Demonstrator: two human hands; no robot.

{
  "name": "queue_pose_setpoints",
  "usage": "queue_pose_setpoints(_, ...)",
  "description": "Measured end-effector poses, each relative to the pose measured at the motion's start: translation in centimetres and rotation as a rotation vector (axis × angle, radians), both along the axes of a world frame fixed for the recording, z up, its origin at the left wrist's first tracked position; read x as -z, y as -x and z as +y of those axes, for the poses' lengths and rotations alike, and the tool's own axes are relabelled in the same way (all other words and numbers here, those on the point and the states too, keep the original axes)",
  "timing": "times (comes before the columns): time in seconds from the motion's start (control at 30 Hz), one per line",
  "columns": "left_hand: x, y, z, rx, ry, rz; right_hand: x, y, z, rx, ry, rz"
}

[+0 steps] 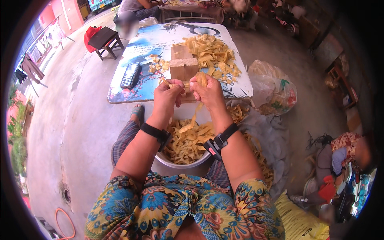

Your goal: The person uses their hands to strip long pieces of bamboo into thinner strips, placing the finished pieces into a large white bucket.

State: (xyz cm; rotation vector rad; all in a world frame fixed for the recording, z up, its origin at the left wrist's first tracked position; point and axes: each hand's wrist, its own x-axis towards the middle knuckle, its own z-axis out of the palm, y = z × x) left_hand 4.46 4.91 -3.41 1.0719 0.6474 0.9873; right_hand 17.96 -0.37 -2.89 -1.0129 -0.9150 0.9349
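Note:
My left hand (pixel 169 90) pinches one end of a flat yellowish strip (pixel 201 78) near the table's front edge. Further along the same material, my right hand (pixel 207 89) grips a folded part of it, and a loose tail hangs down between my forearms. Just beyond my hands stands a wooden block (pixel 183 69) on the low table (pixel 144 36). Behind and to the right of the block lies a heap of folded yellowish strips (pixel 210 49); a few small pieces (pixel 158 64) sit at its left. Below my wrists, a white basin (pixel 183 165) holds many loose strips (pixel 187 144).
A keypad phone (pixel 130 75) lies at the table's left. To the right are a filled plastic bag (pixel 271 87), a grey cloth (pixel 267 132) and a yellow sack (pixel 300 214). A dark stool (pixel 105 39) stands back left. Other people sit at the far table and lower right.

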Motion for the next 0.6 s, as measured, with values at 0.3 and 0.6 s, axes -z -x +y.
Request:
queue_pose_setpoints(0.3, 0.1, -0.9, 0.0, -0.088, -0.057, 0.22, 2.1, -0.3, 1.2, 0.314, 0.122, -0.489)
queue_pose_setpoints(0.6, -0.5, 1.7, 0.0, 0.199, 0.119, -0.063, 0.5, -2.4, 0.5, 0.505, 0.01, -0.227)
